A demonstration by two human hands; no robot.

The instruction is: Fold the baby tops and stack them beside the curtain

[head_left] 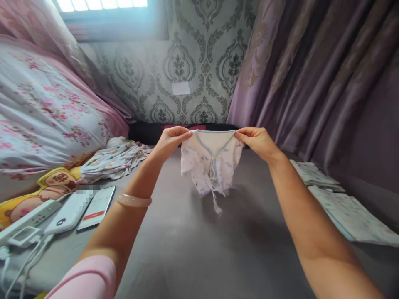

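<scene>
Centre frame, the left hand and right hand pinch the shoulders of a small garment, its dangling ties blurred. Lower left, pixelation covers part of a white device (the neighbouring phone's text is illegible).

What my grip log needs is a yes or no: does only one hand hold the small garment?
No, the left hand and the right hand each pinch one upper corner of the small garment.

Hands — pinching small garment, gray sheet below
</scene>
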